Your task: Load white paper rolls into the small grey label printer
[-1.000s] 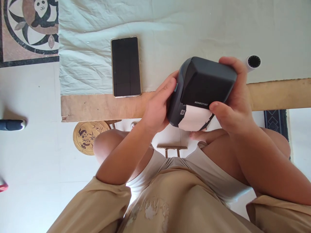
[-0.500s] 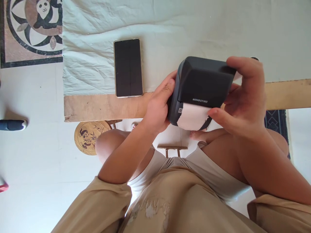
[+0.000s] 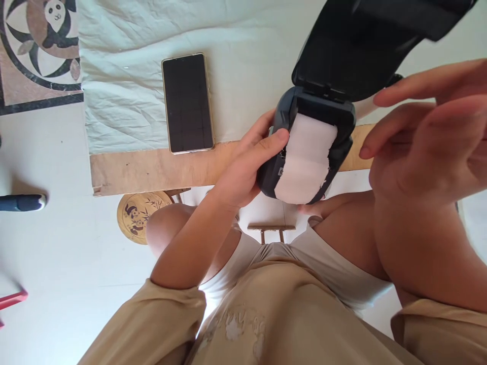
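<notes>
My left hand (image 3: 253, 165) grips the left side of a black label printer (image 3: 340, 147), its thumb lying along the upper edge. The printer's lid (image 3: 353, 50) is swung up and away from the body, so the inside shows. A strip of white label paper (image 3: 309, 159) runs out of the body and over its near edge. To the right of the printer, my right hand (image 3: 433, 132) is apart from it, fingers spread with nothing in them. A small dark round thing partly shows behind the lid; I cannot make out what it is.
A phone or small tablet (image 3: 188, 104) with a dark screen lies on the pale green cloth (image 3: 125, 76), near the table's wooden edge (image 3: 160, 170). Below stands a round wooden stool (image 3: 142, 215) with panda drawings. A dark shoe-like thing (image 3: 23, 203) is on the floor at left.
The printer's lid has opened upward, uncovering the paper inside. My right hand has come off the printer and moved right. My left hand still holds the body, its thumb shifted onto the upper edge.
</notes>
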Demonstrator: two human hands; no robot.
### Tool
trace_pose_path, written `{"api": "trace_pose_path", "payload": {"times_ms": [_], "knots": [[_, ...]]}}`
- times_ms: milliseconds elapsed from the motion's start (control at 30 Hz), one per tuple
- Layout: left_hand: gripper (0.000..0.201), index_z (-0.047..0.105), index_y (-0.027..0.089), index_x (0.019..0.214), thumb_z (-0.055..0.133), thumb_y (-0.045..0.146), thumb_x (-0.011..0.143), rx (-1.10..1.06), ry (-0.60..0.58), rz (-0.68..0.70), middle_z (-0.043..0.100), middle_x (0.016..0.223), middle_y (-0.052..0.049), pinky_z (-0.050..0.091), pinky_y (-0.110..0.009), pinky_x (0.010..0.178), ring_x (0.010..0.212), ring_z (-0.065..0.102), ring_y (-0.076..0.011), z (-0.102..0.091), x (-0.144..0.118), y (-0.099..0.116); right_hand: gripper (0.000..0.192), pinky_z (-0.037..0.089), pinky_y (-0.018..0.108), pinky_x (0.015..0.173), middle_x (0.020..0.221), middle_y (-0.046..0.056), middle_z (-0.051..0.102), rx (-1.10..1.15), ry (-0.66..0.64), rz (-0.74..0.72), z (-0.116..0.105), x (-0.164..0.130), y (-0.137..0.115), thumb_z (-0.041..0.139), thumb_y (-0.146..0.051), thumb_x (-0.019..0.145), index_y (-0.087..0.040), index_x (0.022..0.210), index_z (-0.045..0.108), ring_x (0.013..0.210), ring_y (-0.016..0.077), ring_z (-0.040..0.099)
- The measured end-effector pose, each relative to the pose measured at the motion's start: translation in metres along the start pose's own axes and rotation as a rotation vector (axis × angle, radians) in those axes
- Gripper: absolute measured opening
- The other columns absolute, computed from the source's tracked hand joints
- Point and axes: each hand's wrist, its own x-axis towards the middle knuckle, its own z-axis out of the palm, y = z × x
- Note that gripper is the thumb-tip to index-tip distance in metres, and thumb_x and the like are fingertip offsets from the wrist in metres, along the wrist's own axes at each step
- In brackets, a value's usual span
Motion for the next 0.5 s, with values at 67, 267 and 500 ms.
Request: {"api": "trace_pose_path", "payload": {"times_ms": [67, 267, 500], "knots": [[0.039, 0.085, 0.027, 0.145, 0.091, 0.05, 0.115, 0.051, -0.004, -0.008, 0.095, 0.138, -0.006, 0.074, -0.04, 0.12, 0.16, 0.084, -0.041, 0.001, -0.001, 0.001, 0.051, 0.071, 0.034, 0.064, 0.107, 0.001, 0.083, -0.162, -0.088, -0.16, 0.001, 0.005, -0.008, 0.081, -0.075, 0.123, -0.026, 0.109, 0.08, 0.084, 0.0138, 0.084], [0.039, 0.08, 0.025, 0.151, 0.089, 0.043, 0.117, 0.065, 0.053, -0.035, 0.091, 0.15, -0.01, 0.066, -0.055, 0.143, 0.176, 0.071, -0.0468, 0.011, -0.004, 0.006, 0.034, 0.063, 0.035, 0.075, 0.124, -0.003, 0.091, -0.639, -0.518, -0.354, -0.022, 0.01, -0.014, 0.085, -0.033, 0.112, -0.039, 0.145, 0.089, 0.098, 0.0164, 0.084], [0.05, 0.083, 0.028, 0.148, 0.089, 0.065, 0.115, 0.228, -0.07, 0.079, 0.089, 0.162, -0.005, 0.064, -0.051, 0.146, 0.18, 0.071, -0.0411, 0.0, -0.002, -0.002, 0.03, 0.04, 0.028, 0.066, 0.086, -0.006, 0.071, -0.597, -0.602, -0.263, -0.027, 0.007, -0.008, 0.087, -0.043, 0.112, -0.033, 0.139, 0.081, 0.07, 0.0105, 0.06]]}}
